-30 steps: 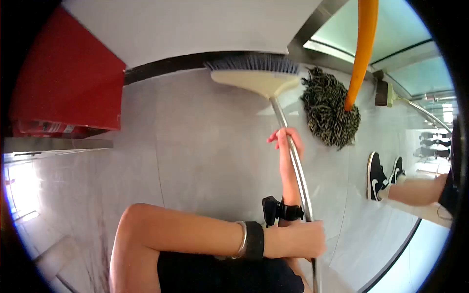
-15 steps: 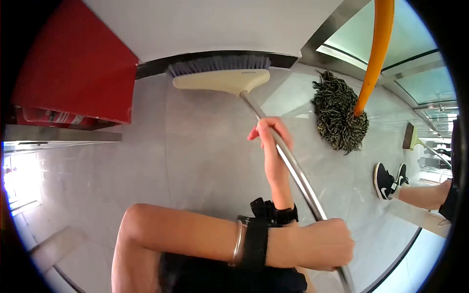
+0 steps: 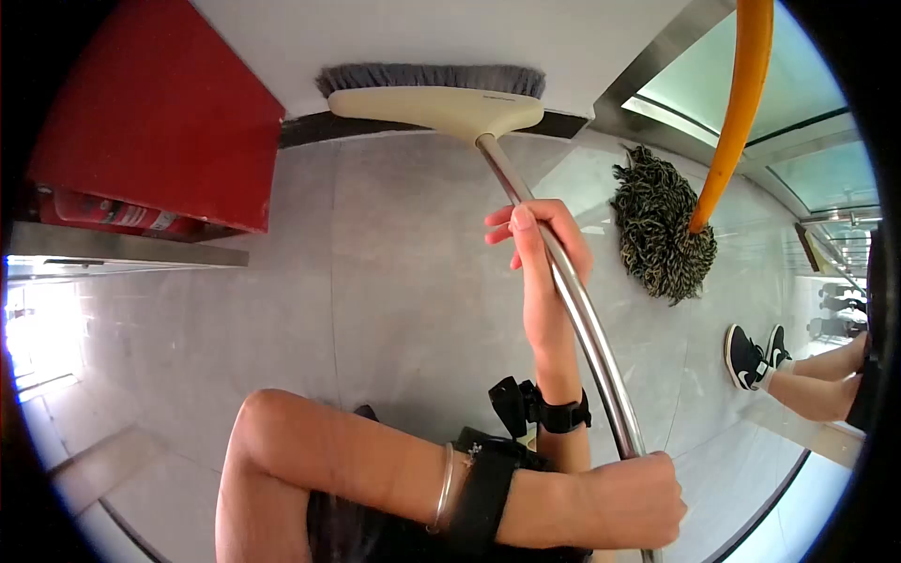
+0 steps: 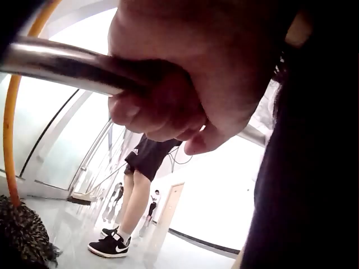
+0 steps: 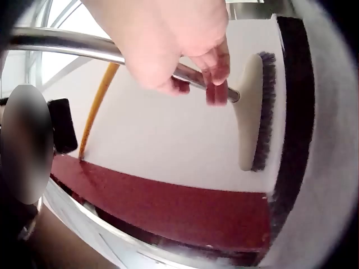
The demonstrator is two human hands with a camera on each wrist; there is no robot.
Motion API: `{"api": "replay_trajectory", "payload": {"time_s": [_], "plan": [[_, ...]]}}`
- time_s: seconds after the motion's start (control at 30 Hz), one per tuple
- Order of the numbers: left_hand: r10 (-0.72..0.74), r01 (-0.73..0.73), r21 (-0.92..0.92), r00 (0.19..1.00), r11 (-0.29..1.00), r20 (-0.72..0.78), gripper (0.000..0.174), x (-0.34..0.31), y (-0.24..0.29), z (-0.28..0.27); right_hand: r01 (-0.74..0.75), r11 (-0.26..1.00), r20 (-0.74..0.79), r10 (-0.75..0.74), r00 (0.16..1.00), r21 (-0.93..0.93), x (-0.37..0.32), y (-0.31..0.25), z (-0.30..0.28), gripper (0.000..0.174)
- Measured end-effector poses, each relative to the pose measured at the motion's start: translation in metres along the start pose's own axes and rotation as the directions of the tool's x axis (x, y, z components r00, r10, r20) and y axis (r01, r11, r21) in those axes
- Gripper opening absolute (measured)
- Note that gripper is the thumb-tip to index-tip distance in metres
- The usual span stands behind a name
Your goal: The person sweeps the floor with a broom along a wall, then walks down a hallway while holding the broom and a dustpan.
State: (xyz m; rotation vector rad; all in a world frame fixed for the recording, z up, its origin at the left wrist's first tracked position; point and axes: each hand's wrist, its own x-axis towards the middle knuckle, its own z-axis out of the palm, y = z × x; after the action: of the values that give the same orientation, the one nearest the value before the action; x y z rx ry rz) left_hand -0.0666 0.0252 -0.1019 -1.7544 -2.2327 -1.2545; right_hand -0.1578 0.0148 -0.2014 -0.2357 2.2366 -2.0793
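Observation:
A broom [image 3: 441,105] with a cream head, grey bristles and a shiny metal handle slants across the head view. Its bristles point up against the white wall, with the head overlapping the black skirting. My left hand [image 3: 601,504] grips the handle low down in a fist, seen close up in the left wrist view. Farther up, nearer the broom head, my right hand [image 3: 542,293] holds the handle, thumb on the near side and fingers reaching round behind it. In the right wrist view the broom head [image 5: 251,117] is just past the right fingertips.
Right of the broom, a dark stringy mop [image 3: 662,230] with an orange handle [image 3: 737,113] stands on the floor. A red box [image 3: 160,122] juts from the left. Another person's shoes [image 3: 744,358] and a second broom [image 3: 809,249] are at the right, beside glass panels.
The broom head first slid left along the skirting, then rose up the wall. Both hands kept hold of the handle. The head view has shifted slightly.

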Motion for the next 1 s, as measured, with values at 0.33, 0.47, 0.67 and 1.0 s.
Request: {"api": "replay_trajectory", "payload": {"time_s": [0.33,0.47,0.67,1.0], "plan": [[-0.316,0.318,-0.077,0.948,0.945,0.033,0.008,-0.014,-0.021,0.010,-0.073,0.996,0.037,0.071,0.997,0.045,-0.005,0.044,0.019,0.020],[-0.307,0.307,-0.009,0.951,0.952,-0.025,0.008,-0.014,-0.008,-0.038,-0.027,1.000,0.093,0.028,0.995,-0.008,0.019,-0.010,0.038,0.022],[-0.495,0.522,-0.057,0.833,0.851,0.246,0.009,-0.041,-0.039,-0.004,-0.175,0.980,0.171,0.189,0.967,-0.093,-0.017,0.067,0.044,0.020],[-0.352,0.385,-0.104,0.904,0.917,0.244,0.009,-0.012,-0.015,-0.030,-0.086,0.996,0.061,0.086,0.994,0.006,0.002,0.018,0.024,0.024]]}}
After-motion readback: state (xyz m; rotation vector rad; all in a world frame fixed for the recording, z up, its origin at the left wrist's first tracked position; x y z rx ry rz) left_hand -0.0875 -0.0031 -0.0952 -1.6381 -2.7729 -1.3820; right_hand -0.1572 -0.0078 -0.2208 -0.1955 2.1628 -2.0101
